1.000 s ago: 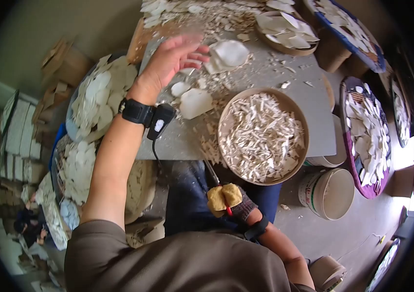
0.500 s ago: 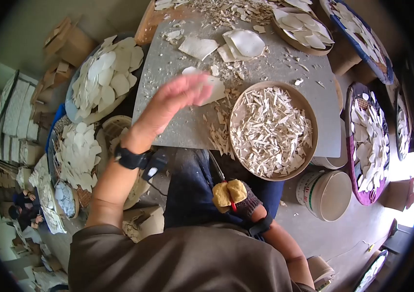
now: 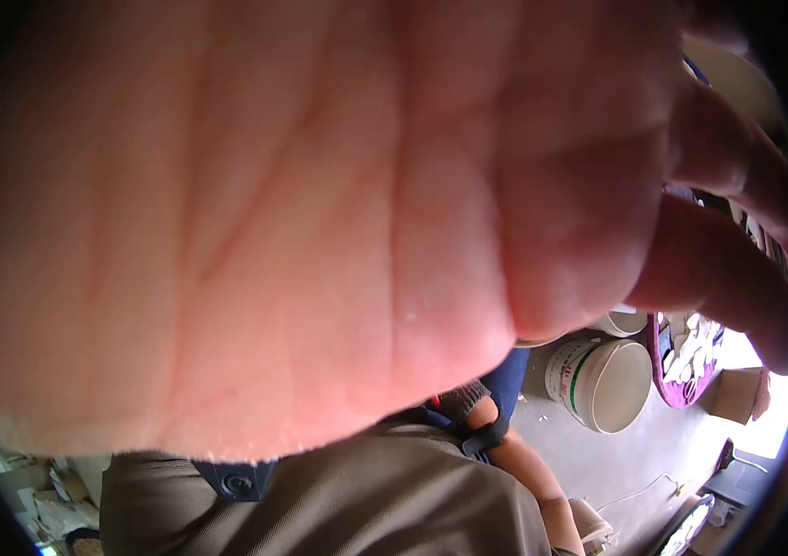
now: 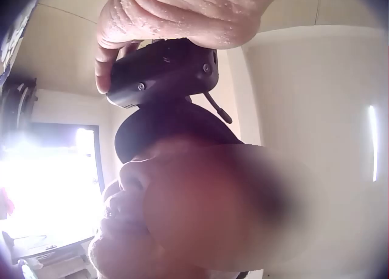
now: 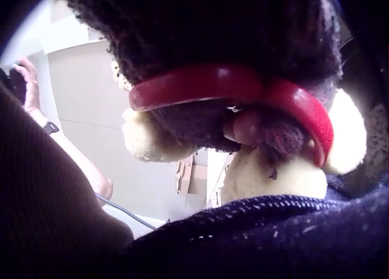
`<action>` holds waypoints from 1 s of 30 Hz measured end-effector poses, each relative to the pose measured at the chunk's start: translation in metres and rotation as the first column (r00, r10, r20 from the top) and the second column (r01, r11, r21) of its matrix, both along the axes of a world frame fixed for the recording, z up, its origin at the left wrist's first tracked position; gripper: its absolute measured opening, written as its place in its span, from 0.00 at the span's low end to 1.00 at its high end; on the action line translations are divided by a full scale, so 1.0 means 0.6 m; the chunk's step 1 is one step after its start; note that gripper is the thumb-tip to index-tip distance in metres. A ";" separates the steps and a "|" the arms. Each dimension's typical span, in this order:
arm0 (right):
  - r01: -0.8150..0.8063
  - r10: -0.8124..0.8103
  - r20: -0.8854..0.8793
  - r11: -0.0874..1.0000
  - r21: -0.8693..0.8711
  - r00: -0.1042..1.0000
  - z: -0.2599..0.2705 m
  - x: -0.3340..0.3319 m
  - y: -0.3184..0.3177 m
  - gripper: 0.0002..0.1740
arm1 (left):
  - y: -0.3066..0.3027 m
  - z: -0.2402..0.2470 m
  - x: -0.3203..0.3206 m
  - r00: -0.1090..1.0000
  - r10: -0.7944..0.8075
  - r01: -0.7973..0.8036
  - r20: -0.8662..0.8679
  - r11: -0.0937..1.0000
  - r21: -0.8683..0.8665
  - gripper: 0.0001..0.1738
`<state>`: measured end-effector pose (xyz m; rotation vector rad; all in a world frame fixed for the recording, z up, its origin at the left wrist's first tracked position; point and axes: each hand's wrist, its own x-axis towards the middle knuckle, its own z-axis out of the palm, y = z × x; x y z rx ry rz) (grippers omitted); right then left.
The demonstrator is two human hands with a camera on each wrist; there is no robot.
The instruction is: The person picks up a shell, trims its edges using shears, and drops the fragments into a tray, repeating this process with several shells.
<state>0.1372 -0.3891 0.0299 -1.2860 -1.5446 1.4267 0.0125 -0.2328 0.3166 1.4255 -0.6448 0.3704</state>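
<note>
Head camera [image 4: 164, 78]: sitting on my black cap [image 4: 176, 124]; my left hand [image 4: 182, 14] is grasping it, palm over the housing, fingers bending round its far edge.
Head view: my palm is filling most of it, so the space ahead is being hidden.
Red-handled tool [image 5: 206, 84]: lying low, near my blue trousers [image 3: 508, 385]; its working end is not showing.
Right hand [image 5: 225, 36]: gloved; I am grasping the tool, fingers curling round the red handle beside the pale yellow foam [image 5: 273, 179].
Step, my judgement: I am steadying or adjusting the camera, with the tool idling in the other hand.
Next move, my judgement: it is calling for a light touch, the housing sitting level, and the left fingers clearing the lens before any work with the tool.
Bucket [image 3: 611, 385]: standing on the floor beyond my right arm.
Purple-rimmed tray [image 3: 665, 379]: holding white pieces [image 3: 687, 347], farther off.
Cardboard box [image 3: 739, 394]: sitting beyond the tray.
</note>
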 end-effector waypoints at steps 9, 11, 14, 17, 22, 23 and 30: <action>0.034 -0.035 0.014 0.997 0.062 0.999 -0.014 -0.002 -0.011 0.11 | 0.019 -0.001 -0.007 1.000 0.022 -0.022 -0.009 1.000 0.023 0.26; 0.001 -0.010 0.114 0.997 0.076 0.993 -0.052 -0.002 -0.017 0.12 | 0.035 -0.005 -0.008 0.998 0.052 -0.052 -0.017 0.998 0.023 0.25; 0.062 -0.125 -0.238 0.964 -0.258 0.963 -0.099 0.000 -0.036 0.17 | 0.100 -0.042 -0.011 0.974 0.222 -0.224 -0.039 0.974 -0.046 0.24; 0.046 -0.058 -0.096 0.991 -0.123 0.994 -0.105 0.000 -0.030 0.16 | 0.181 -0.180 -0.004 0.671 0.656 -0.709 -0.344 0.704 -0.040 0.18; -0.004 -0.003 0.066 0.994 0.110 0.998 -0.087 0.000 -0.017 0.11 | 0.282 -0.464 0.001 0.028 0.940 -0.698 -0.341 0.263 0.666 0.21; -0.001 -0.028 0.140 0.979 0.203 0.990 -0.099 -0.001 -0.020 0.13 | 0.284 -0.500 0.009 -0.047 0.981 -0.668 -0.188 0.109 0.736 0.24; 0.087 -0.108 0.151 0.986 0.139 0.983 -0.080 0.000 -0.024 0.12 | 0.273 -0.474 0.049 -0.153 0.985 -0.207 0.076 -0.107 0.972 0.43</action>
